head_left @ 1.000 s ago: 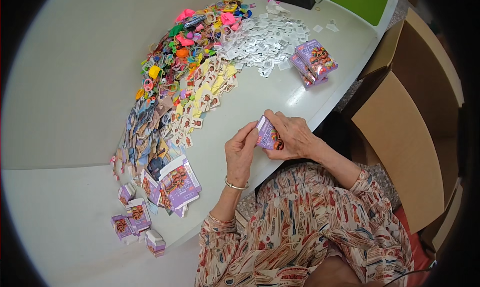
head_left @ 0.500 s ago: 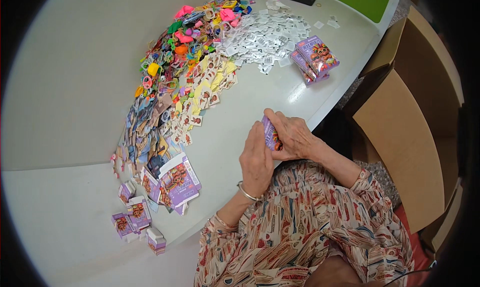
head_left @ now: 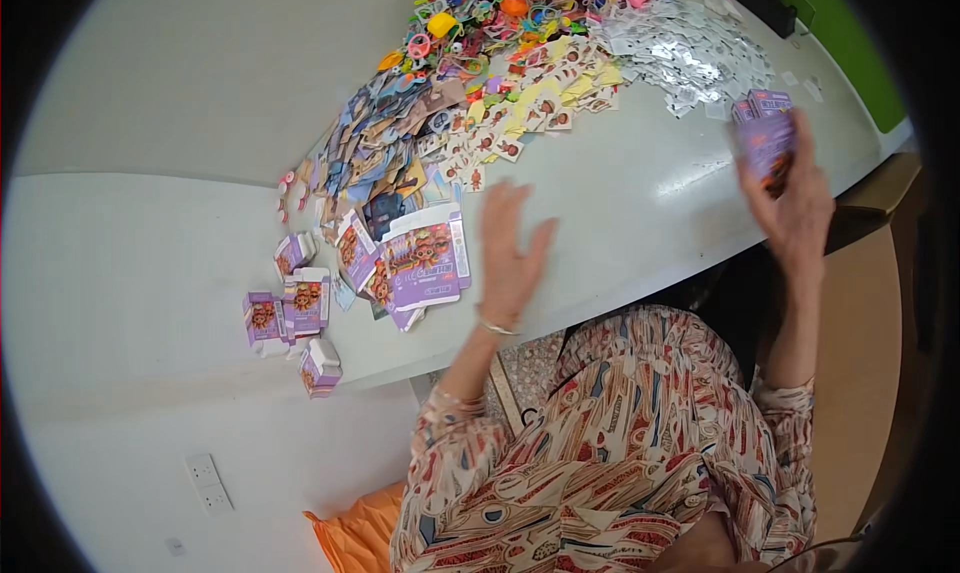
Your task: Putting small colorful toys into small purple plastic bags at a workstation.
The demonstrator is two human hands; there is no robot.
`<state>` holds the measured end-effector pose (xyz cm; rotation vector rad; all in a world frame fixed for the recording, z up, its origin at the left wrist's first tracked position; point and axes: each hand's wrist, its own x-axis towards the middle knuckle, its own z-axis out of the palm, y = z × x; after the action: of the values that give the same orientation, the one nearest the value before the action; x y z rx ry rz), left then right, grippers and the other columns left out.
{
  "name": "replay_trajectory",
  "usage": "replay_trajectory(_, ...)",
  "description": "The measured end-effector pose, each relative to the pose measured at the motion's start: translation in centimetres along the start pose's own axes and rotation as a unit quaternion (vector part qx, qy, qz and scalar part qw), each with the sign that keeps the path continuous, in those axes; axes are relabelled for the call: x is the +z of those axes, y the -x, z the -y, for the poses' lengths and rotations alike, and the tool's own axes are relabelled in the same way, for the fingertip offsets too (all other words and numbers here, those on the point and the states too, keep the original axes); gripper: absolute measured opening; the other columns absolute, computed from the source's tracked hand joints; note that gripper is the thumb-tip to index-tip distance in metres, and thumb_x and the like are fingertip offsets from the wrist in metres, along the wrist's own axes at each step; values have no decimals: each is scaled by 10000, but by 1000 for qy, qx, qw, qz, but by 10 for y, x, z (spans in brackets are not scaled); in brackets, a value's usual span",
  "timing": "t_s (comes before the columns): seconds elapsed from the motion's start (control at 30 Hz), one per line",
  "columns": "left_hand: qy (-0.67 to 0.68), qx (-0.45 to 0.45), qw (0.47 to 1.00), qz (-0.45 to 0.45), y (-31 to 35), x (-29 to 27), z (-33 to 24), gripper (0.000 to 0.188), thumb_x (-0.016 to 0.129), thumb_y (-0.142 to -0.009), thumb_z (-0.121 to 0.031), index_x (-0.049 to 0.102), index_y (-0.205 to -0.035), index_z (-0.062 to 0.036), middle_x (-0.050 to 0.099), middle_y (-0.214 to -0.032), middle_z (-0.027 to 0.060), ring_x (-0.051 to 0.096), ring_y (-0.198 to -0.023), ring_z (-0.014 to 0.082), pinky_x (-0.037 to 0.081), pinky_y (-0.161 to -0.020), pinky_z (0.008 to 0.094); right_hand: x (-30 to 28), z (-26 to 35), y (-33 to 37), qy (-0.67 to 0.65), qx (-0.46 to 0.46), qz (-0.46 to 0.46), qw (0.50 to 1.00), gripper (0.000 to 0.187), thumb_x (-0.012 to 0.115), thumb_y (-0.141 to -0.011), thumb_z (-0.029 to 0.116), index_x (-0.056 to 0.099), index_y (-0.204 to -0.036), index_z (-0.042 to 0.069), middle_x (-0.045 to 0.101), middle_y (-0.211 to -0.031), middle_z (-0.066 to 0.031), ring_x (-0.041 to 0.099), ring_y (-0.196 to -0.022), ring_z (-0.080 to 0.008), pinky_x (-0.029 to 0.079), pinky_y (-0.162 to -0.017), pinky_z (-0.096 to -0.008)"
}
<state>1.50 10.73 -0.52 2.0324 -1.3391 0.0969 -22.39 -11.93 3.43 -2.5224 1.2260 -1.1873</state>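
A purple box (head_left: 768, 141) is gripped by the right hand (head_left: 797, 211), long axis pointed away from the body, near stacked boxes (head_left: 768, 101) on the desk (head_left: 630, 193); the left hand (head_left: 512, 265) is held empty, thumb spread, well apart.

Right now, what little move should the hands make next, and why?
Maybe the right hand should set the purple box down with the other purple boxes, because it holds the box right by them. The left hand looks empty, over the table.
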Motion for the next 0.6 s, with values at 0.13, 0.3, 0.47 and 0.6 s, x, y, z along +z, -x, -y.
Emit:
replay_trajectory(0.13, -175, 15, 984, -9, 25, -58, 97, 699, 786, -723, -342, 508, -1278, -20, 466, -1318, 259, 399, -1267, 420, 328, -1032, 491, 20, -58, -29, 133, 39, 83, 987, 765, 651, -770, 467, 419, -1356, 34, 620, -1057, -173, 601, -945, -322, 494, -790, -430)
replay_trajectory(0.3, -247, -150, 935, 204, 28, -93, 127, 936, 785, -616, -536, 435, -1365, -98, 206, -1490, 241, 198, -1344, 501, 178, -1038, 640, 34, -63, -36, 156, 84, 167, 970, 768, 630, -809, 491, 397, -1382, 35, 520, -1274, -196, 533, -1094, -367, 449, -893, -440)
replay_trajectory(0.47, -230, -73, 949, 201, 26, -91, 141, 783, 792, -645, -478, 529, -1260, -71, 315, -1418, 251, 287, -1310, 424, 231, -1045, 549, 25, -47, -36, 204, 100, 143, 963, 825, 614, -813, 564, 384, -1392, 23, 472, -1337, -225, 494, -1179, -394, 416, -971, -434)
replay_trajectory(0.6, -193, 42, 979, 46, 14, -91, 143, 319, 783, -710, -198, 607, -898, -10, 550, -1136, 180, 553, -1010, 317, 431, -886, 410, 21, 6, -24, 121, -55, -27, 991, 844, 736, -751, 457, 401, -1362, -18, 478, -1330, -239, 483, -1202, -389, 395, -995, -448)
